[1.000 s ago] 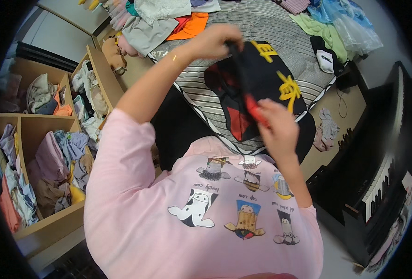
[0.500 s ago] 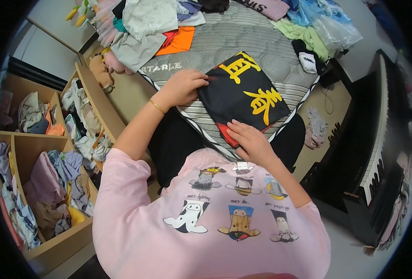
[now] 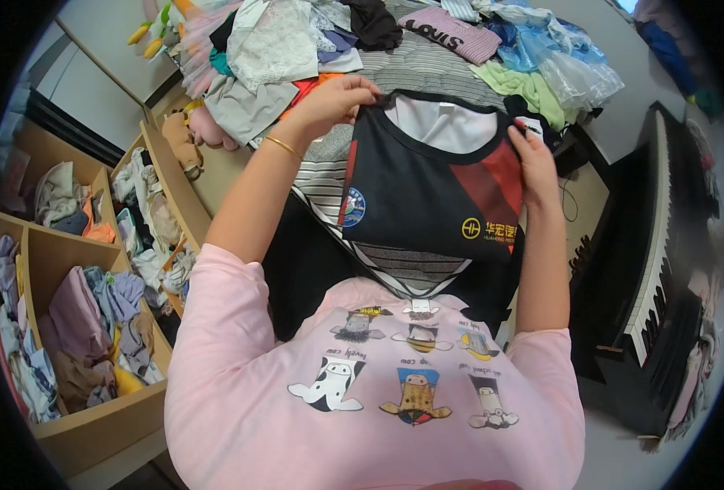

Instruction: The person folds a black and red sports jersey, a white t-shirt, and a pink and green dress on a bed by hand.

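Observation:
A black and red jersey (image 3: pixel 427 188), folded to a square, hangs between my two hands above the near end of the grey mattress (image 3: pixel 394 265). Its round neckline and white inside face up toward me, with a round badge and yellow print on the front. My left hand (image 3: pixel 344 104) pinches the top left corner by the collar. At the top right corner, my right hand (image 3: pixel 533 163) grips the cloth with the thumb on the front. The fingers behind the cloth are partly hidden.
Clothes lie heaped at the mattress's far left, among them a white lace garment (image 3: pixel 276 49). Far right are a pink knit top (image 3: pixel 452 34), a light green cloth (image 3: pixel 529 90) and clear plastic bags (image 3: pixel 578 73). Open drawers (image 3: pixel 92 425) of clothes stand left, a piano keyboard (image 3: pixel 652 269) right.
The folded jersey lay flat with its yellow-lettered side up; now it is lifted and turned, showing the neckline side. My right hand has moved up from the near edge to the top right corner.

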The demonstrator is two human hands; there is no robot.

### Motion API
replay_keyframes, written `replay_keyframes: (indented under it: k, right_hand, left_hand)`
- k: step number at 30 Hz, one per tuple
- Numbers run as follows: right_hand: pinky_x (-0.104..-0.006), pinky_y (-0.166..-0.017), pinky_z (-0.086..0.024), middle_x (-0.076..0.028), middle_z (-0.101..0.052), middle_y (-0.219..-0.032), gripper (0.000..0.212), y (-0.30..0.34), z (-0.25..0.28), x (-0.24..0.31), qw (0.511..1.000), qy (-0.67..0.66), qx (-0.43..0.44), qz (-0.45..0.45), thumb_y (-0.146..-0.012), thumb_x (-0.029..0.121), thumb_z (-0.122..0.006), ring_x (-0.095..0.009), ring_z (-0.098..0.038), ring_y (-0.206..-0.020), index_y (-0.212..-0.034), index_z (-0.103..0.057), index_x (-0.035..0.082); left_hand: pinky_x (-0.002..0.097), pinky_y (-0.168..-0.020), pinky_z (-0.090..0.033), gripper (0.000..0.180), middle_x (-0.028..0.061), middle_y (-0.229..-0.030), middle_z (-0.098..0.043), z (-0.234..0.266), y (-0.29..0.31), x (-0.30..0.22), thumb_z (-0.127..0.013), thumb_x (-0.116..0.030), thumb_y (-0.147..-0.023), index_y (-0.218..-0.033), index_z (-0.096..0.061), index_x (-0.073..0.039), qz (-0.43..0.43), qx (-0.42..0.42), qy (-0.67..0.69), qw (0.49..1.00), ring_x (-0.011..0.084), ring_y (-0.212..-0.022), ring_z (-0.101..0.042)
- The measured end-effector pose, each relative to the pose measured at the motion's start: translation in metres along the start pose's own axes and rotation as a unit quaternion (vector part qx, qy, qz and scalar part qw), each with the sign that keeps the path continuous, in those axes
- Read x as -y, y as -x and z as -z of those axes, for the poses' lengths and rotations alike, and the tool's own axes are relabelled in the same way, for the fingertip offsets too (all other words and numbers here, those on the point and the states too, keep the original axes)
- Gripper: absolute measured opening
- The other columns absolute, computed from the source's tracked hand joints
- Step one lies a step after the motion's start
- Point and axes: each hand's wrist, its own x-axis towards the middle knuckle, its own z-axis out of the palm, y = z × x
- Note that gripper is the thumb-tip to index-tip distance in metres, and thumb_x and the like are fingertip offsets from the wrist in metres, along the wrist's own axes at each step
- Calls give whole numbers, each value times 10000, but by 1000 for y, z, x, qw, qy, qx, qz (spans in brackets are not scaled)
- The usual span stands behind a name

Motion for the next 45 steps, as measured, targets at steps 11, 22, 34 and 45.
replay_keyframes:
  k: [11,22,34,45]
  right_hand:
    - [-387,-821,-511,-173,-674,-1013,390,-37,56,-118,868,474,-71,128,-915,302,-732,-286,-649,-955,-1184,-706,21]
    - [-284,-830,-494,-102,-707,-978,257,-54,51,-125,970,214,-64,95,-947,207,-728,-156,-635,-900,-1090,-697,-4]
    - [-481,-964,-469,-193,-670,-1169,456,-61,-52,-93,789,503,61,347,-906,313,-727,-374,-624,-1102,-1270,-651,49]
    - [-237,-708,-456,10,-647,-854,196,-59,-98,-107,933,261,211,127,-955,190,-724,-80,-589,-783,-1086,-691,48]
  left_hand:
    - [254,-688,-492,396,-13,-923,-680,-20,-9,100,-804,-295,-894,-1230,-737,-96,30,-68,-161,984,92,-784,-583]
    - [256,-700,-460,236,-30,-884,-611,-9,-35,105,-743,-299,-951,-1018,-696,-77,36,11,81,996,86,-786,-538]
    - [220,-797,-498,325,1,-987,-649,-16,-32,100,-763,-86,-917,-1195,-619,2,-63,-4,-54,996,77,-889,-610]
    - [260,-596,-522,161,23,-761,-670,-35,92,111,-733,-139,-931,-974,-667,1,5,-194,-202,960,89,-643,-623]
